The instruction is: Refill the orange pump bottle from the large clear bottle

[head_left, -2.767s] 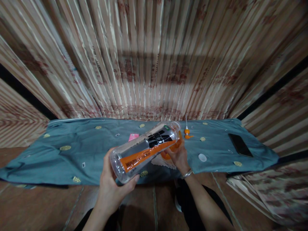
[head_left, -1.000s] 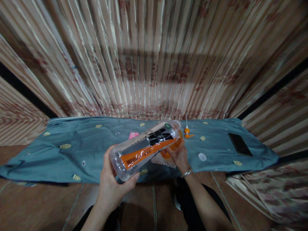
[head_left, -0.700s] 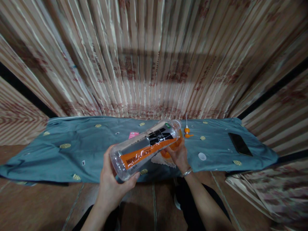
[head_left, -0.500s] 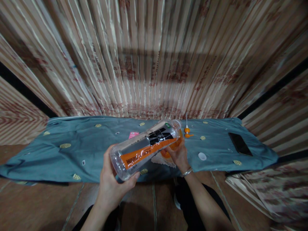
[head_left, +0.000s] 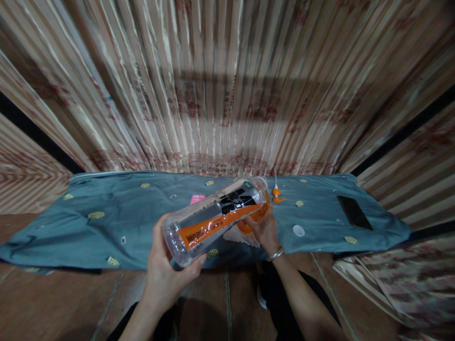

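My left hand [head_left: 170,265] is closed round the base of a large clear plastic bottle [head_left: 209,220] with an orange and black label. The bottle lies tilted in the air, its neck up and to the right. My right hand [head_left: 263,227] is wrapped round an orange bottle [head_left: 245,227], which the clear bottle partly covers. The clear bottle's neck overlaps the top of the orange one; whether they touch I cannot tell. A white lace-edged cloth [head_left: 234,235] lies beneath. Just beyond my right hand rests an orange pump head [head_left: 277,194] with a pale tube.
A blue-grey cloth [head_left: 74,232] with yellow patterns covers the table. On it lie a pink packet [head_left: 196,199], a small white disc [head_left: 298,230] and a black phone [head_left: 354,213]. Striped curtains [head_left: 227,94] hang behind and at both sides.
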`<state>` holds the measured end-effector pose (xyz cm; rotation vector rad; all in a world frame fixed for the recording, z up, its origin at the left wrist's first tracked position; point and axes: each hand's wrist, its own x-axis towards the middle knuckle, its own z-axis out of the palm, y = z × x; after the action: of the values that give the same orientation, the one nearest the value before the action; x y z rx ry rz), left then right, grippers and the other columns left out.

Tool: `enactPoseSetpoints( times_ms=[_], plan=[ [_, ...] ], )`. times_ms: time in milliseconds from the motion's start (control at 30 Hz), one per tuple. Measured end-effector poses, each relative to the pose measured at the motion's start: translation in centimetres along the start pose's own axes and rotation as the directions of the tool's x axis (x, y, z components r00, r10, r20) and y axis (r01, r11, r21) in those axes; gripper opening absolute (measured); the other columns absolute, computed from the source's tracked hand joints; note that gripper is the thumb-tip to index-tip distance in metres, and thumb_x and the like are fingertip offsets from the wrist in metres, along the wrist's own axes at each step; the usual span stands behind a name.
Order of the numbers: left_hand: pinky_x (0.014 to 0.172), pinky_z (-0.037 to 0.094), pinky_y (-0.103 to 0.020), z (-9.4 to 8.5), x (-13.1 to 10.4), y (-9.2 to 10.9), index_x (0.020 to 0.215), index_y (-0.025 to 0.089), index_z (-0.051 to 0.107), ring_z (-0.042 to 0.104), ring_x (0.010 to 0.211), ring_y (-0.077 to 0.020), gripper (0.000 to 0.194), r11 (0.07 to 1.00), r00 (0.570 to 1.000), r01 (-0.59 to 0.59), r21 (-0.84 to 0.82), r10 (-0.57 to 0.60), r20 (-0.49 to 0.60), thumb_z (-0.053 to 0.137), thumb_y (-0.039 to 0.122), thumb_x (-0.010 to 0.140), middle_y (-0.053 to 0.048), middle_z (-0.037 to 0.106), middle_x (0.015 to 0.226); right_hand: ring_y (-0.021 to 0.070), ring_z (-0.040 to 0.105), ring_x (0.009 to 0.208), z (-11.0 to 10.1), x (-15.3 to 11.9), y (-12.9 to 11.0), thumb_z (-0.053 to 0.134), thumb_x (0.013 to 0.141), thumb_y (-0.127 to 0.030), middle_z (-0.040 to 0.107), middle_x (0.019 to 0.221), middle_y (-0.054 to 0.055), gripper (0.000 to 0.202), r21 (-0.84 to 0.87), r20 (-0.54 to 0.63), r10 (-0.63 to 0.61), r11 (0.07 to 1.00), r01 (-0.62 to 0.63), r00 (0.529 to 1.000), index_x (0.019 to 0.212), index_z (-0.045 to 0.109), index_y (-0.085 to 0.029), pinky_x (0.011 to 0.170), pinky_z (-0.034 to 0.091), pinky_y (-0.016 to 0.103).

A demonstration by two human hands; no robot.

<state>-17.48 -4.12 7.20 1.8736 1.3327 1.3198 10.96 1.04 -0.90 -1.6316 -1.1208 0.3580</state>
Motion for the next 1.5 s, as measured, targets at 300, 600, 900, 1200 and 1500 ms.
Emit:
enactPoseSetpoints(
  times_ms=[300, 600, 900, 1200, 1500],
  plan=[
    [0.096, 0.067, -0.044, -0.04, -0.03, 0.25, 0.146, 0.02, 0.043, 0.078, 0.115, -0.0316, 0.08, 1.0, 1.0, -0.023, 0.014, 0.023, 0.003, 0.085, 0.04, 0.081, -0.014, 0.071, 0.131, 0.0365, 0.079, 0.091, 0.04, -0.01, 0.08, 0.076, 0.069, -0.065, 0.079, 0.1, 0.013, 0.062, -0.033, -0.001, 0.023, 0.999, -0.023, 1.0, 0.11, 0.053, -0.024, 0.078, 0.063, 0.048],
    [0.095, 0.067, -0.041, -0.1, -0.06, -0.11, 0.148, 0.02, 0.041, 0.079, 0.114, -0.0296, 0.079, 0.996, 0.997, -0.078, 0.048, 0.078, 0.0, 0.084, 0.04, 0.084, -0.013, 0.072, 0.131, 0.0352, 0.079, 0.087, 0.12, -0.12, 0.43, 0.078, 0.07, -0.059, 0.08, 0.098, 0.011, 0.059, -0.021, -0.009, -0.012, 1.0, 0.012, 1.0, 0.111, 0.054, -0.024, 0.075, 0.063, 0.048],
    [0.099, 0.066, -0.044, -0.01, -0.08, -0.14, 0.147, 0.019, 0.043, 0.077, 0.118, -0.0319, 0.08, 0.997, 0.998, -0.057, 0.044, 0.058, -0.011, 0.085, 0.04, 0.081, -0.014, 0.071, 0.133, 0.0361, 0.079, 0.09, 0.14, -0.05, 0.41, 0.079, 0.068, -0.059, 0.079, 0.101, 0.012, 0.063, -0.024, -0.001, 0.009, 1.0, -0.009, 1.0, 0.113, 0.054, -0.024, 0.076, 0.063, 0.048],
    [0.094, 0.067, -0.044, 0.0, -0.01, 0.06, 0.146, 0.02, 0.043, 0.079, 0.113, -0.0316, 0.081, 1.0, 1.0, -0.01, 0.022, 0.01, 0.004, 0.085, 0.041, 0.08, -0.013, 0.072, 0.13, 0.0373, 0.079, 0.089, 0.02, -0.05, 0.03, 0.075, 0.069, -0.062, 0.078, 0.1, 0.011, 0.062, -0.032, -0.003, 0.017, 0.999, -0.017, 1.0, 0.112, 0.053, -0.024, 0.078, 0.063, 0.051],
    [0.097, 0.066, -0.043, 0.04, -0.02, 0.11, 0.145, 0.02, 0.042, 0.078, 0.115, -0.0304, 0.082, 1.0, 1.0, 0.022, -0.007, -0.022, 0.003, 0.085, 0.043, 0.08, -0.013, 0.07, 0.131, 0.0354, 0.078, 0.093, -0.05, -0.08, -0.25, 0.074, 0.07, -0.062, 0.078, 0.101, 0.011, 0.061, -0.028, 0.007, 0.02, 0.999, -0.02, 1.0, 0.113, 0.052, -0.024, 0.079, 0.062, 0.047]
  ],
)
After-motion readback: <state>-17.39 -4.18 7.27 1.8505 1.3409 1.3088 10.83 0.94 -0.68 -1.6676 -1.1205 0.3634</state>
